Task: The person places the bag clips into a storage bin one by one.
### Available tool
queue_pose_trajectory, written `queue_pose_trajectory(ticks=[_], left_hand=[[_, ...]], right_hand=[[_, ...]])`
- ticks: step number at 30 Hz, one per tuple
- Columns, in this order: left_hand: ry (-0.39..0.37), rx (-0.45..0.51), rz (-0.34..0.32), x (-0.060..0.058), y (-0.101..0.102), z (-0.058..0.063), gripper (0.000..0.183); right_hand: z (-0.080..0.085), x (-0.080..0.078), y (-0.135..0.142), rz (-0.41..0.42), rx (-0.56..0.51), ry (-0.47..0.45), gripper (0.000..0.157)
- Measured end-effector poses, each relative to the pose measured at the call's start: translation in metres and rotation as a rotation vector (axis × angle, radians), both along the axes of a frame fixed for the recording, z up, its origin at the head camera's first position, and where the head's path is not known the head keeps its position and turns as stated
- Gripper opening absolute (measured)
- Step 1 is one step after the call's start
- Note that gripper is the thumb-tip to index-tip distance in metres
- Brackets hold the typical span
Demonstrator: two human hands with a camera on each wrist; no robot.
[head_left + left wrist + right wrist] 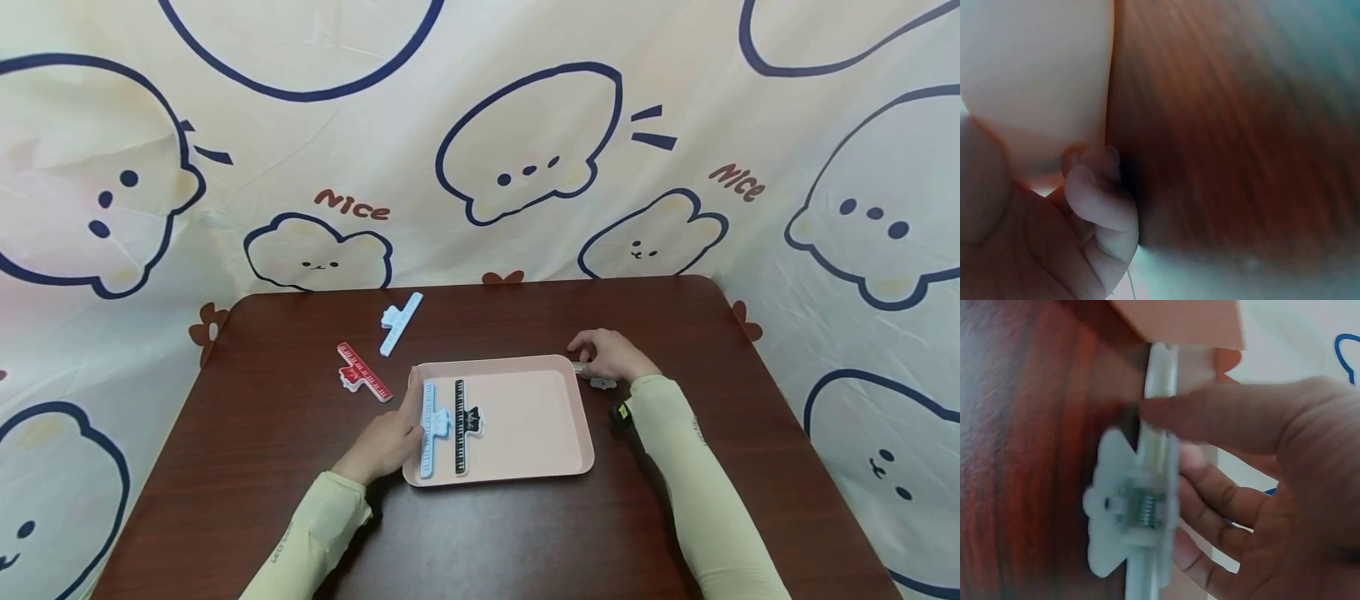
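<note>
At the left edge of a pink tray (528, 421), my left hand (386, 437) holds the rim; in the left wrist view its fingers (1100, 200) curl by the tray's edge. Inside the tray lie a light blue ruler clip (427, 433) and a black ruler clip (460, 425), side by side and upright along the left part. Just past the tray's back right corner, my right hand (613, 354) pinches a whitish ruler clip (1154, 456) between thumb and fingers. That clip's spring and scalloped handle show in the right wrist view, close over the table.
Left of the tray, a red ruler clip (365, 372) lies slanted on the dark brown table (510, 542). Farther back is another light blue ruler clip (401, 325). A patterned cloth (525, 150) hangs behind the table's back edge and at both sides.
</note>
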State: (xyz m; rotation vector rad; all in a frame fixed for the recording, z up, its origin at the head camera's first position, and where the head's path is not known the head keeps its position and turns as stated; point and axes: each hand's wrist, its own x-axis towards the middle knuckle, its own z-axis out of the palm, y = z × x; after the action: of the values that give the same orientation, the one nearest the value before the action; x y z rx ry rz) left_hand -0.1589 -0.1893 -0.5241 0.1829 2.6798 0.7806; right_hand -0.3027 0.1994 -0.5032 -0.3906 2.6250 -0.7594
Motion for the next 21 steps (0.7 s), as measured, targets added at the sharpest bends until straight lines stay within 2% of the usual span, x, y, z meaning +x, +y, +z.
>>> queue_pose_trajectory(ticks=[7, 10, 15, 18, 21], left_hand=[[-0.014, 0.010, 0.011, 0.000, 0.000, 0.001, 0.092], [-0.011, 0.012, 0.006, 0.000, 0.000, 0.001, 0.092], [0.021, 0.006, -0.012, 0.000, -0.001, -0.001, 0.091], [0.039, 0.001, -0.021, 0.000, -0.001, -0.001, 0.090], [0.020, 0.007, -0.011, 0.000, -0.001, 0.000, 0.091]], right_hand=[[-0.002, 0.002, 0.001, -0.054, -0.015, -0.005, 0.014], [0.000, 0.003, 0.002, -0.066, -0.001, 0.021, 0.010], [0.008, 0.002, 0.005, -0.098, 0.003, 0.068, 0.017], [0.016, 0.001, 0.007, -0.116, -0.028, 0.126, 0.027], [0.024, 0.001, 0.011, -0.139, -0.064, 0.195, 0.042]])
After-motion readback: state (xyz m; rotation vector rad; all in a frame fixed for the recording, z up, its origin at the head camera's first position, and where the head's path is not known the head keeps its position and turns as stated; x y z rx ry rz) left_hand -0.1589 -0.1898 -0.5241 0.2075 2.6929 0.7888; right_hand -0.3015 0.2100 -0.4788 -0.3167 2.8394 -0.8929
